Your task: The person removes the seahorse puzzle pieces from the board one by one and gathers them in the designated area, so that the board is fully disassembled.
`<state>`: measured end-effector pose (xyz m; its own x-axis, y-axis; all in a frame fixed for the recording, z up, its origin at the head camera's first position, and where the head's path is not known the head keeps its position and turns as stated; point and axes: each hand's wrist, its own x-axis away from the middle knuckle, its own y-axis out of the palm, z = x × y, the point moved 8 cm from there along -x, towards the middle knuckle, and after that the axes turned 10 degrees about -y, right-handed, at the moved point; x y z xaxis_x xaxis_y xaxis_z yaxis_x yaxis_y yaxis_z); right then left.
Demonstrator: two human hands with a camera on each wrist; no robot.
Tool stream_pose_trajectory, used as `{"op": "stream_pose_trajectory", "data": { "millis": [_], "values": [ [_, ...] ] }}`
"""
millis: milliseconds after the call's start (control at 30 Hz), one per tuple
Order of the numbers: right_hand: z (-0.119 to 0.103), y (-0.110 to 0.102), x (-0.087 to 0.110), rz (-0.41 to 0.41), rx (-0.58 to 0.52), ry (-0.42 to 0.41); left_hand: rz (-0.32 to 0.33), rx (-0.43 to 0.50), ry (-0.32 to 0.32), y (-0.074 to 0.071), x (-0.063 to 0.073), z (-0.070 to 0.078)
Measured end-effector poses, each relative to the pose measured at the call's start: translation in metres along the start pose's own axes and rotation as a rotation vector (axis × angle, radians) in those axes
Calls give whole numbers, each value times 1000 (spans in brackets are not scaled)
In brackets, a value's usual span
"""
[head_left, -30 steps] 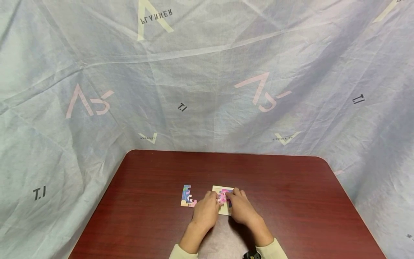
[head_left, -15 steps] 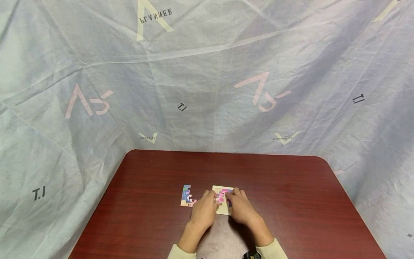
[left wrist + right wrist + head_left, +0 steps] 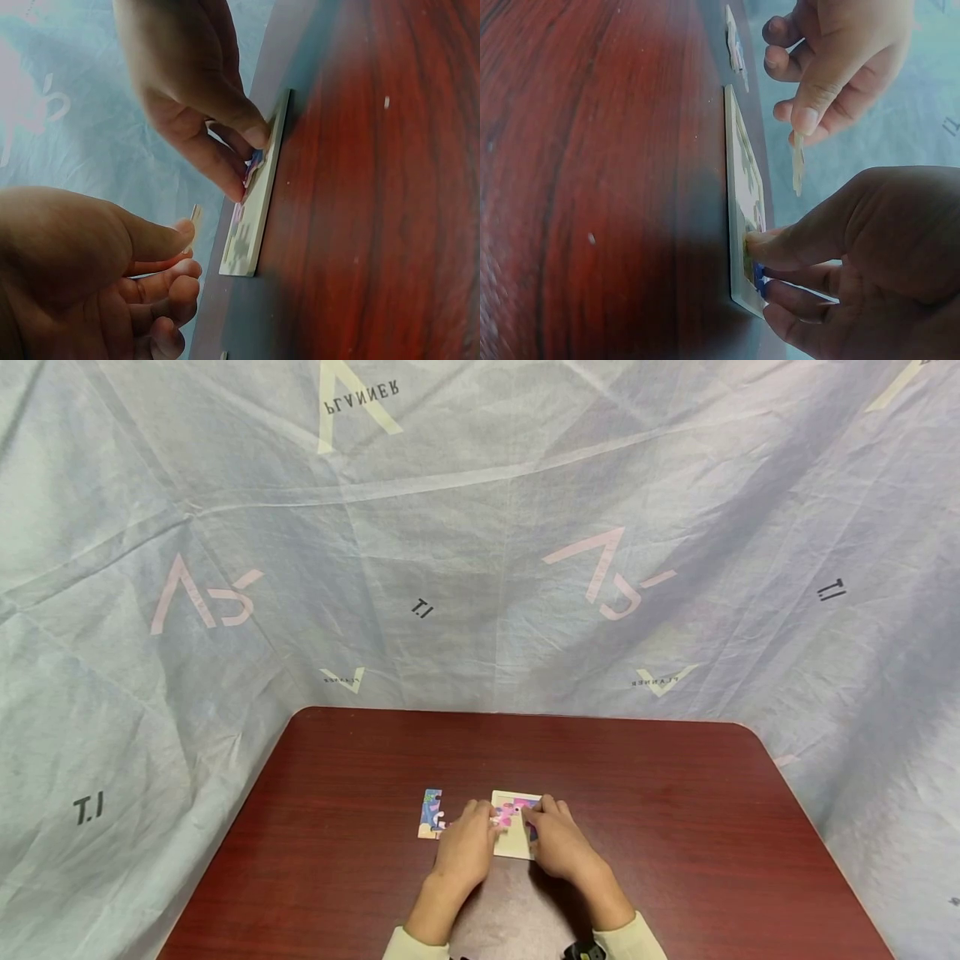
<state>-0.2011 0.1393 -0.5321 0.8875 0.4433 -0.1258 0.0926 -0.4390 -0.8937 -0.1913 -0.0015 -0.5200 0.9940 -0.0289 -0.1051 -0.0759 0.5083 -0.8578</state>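
The left hand pinches a pink piece between thumb and fingertips, and the piece juts out of that grip toward the right hand, flat and roughly level. Just below the grip, and a little to its right, lies the tray, apart from the piece by a visible gap; its longer side seems to run away from the person. Across the tray, on the far side from the pinch, the right hand is nearer to it: its thumb and fingers are closed about a blue piece at the tray's right side, though whether that piece is raised I cannot tell. On the other side of the left grip, loose pieces rest on the table, partly behind the hand.
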Motion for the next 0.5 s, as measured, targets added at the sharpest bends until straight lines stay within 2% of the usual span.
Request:
{"op": "stream_pose_trajectory", "data": {
  "millis": [267,500],
  "values": [
    [0,0,0,-20,-17,16,-3,1,-18,-2,-1,-7],
    [1,1,0,-11,-11,20,29,0,-33,-6,-1,-11]
  ]
}}
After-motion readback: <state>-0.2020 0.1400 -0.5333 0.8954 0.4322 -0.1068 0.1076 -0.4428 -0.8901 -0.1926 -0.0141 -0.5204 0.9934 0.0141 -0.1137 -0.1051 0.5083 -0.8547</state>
